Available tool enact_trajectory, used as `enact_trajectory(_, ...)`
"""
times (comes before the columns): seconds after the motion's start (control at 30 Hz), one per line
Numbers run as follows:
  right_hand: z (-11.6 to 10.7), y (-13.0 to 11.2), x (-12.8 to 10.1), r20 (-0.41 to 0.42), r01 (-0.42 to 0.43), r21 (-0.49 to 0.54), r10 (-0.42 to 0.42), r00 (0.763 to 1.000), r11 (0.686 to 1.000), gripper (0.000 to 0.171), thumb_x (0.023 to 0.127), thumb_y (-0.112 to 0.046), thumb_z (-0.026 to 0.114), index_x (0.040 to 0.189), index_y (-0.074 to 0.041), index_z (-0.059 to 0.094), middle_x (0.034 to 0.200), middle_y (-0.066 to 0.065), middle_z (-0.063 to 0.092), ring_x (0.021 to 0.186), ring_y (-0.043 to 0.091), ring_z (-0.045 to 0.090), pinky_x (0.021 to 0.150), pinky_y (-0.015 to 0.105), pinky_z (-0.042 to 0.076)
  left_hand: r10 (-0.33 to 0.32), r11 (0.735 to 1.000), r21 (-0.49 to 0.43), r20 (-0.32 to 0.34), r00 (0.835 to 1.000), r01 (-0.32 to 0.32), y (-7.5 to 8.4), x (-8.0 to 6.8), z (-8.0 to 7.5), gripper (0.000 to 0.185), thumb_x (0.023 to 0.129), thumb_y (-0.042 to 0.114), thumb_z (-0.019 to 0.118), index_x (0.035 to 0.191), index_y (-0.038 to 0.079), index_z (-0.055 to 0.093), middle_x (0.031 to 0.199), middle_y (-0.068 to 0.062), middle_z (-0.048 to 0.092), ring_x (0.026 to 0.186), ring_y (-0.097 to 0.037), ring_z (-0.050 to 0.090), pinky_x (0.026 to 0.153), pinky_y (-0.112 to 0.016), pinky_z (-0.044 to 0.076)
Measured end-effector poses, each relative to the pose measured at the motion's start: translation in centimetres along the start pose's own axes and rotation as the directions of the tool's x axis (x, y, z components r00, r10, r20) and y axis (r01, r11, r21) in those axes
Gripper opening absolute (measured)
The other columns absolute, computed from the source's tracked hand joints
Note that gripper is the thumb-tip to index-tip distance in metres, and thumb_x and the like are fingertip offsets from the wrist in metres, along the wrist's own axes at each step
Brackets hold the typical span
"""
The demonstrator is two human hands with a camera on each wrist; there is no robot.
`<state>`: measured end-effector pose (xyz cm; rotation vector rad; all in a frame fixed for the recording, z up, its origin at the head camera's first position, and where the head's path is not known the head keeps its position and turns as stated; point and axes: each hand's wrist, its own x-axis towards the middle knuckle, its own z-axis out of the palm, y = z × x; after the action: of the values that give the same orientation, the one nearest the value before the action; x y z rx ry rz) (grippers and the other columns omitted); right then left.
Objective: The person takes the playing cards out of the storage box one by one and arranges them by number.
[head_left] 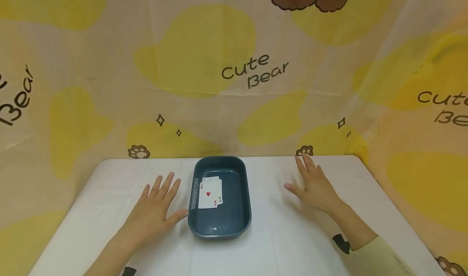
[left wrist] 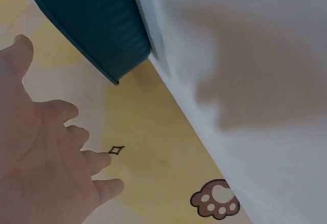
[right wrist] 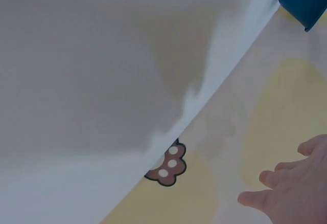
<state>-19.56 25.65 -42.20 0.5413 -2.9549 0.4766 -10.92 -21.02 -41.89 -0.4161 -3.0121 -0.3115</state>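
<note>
A dark teal rectangular tray (head_left: 235, 203) stands near the far edge of the white table, also visible as a teal wall (left wrist: 97, 24) in the left wrist view. On the left part of its floor lie a few overlapping playing cards (head_left: 210, 192), the ace of hearts on top, face up. My left hand (head_left: 155, 209) is spread just left of the tray, its thumb tip right by the tray's left rim, holding nothing. Farther off, to the right of the tray, my right hand (head_left: 316, 188) hovers with fingers extended and nothing in it.
The white table (head_left: 270, 243) reaches back to a cloth backdrop (head_left: 197, 56) with yellow patches, bear lettering and paw prints. More of the same cloth hangs along both sides. Hand shadows fall on the table.
</note>
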Motion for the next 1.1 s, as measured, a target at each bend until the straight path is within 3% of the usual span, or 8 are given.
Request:
enact_trajectory(0.33,0.7,-2.4,0.9,-0.016,0.056,-0.016,-0.056,0.998,0.998,0.101,0.097,-0.061,0.065,0.164,0.003,0.025,0.171,0.028,0.015,0.153,0.05,0.025,0.12,0.07,0.018,0.043,0.999,-0.011,0.015,0.999,-0.043,1.7,-0.4,1.1,0.09,0.093,0.06,0.07,0.161,0.007,0.041,0.17,-0.017,0.028,0.155,-0.048,0.022,0.12,-0.071,0.017)
enact_trajectory(0.73,1.4,-4.7,1.8,-0.011,0.119,0.022,-0.119,0.993,0.993,0.102,0.095,-0.061,0.068,0.164,0.001,0.026,0.171,0.026,0.016,0.152,0.047,0.031,0.122,0.063,0.021,0.041,0.996,-0.078,0.123,0.992,-0.031,2.5,-0.5,1.3,0.093,0.093,0.063,0.069,0.161,0.007,0.041,0.17,-0.016,0.028,0.154,-0.047,0.025,0.121,-0.07,0.012)
enact_trajectory(1.1,2.0,-7.0,2.6,0.017,0.16,0.075,-0.162,0.987,0.984,0.102,0.096,-0.063,0.066,0.166,-0.002,0.024,0.172,0.023,0.017,0.155,0.043,0.027,0.122,0.062,0.024,0.089,0.992,-0.102,0.076,0.993,-0.081,2.4,-0.8,1.6,0.092,0.094,0.065,0.066,0.16,0.005,0.042,0.168,-0.012,0.034,0.152,-0.046,0.032,0.121,-0.069,0.018)
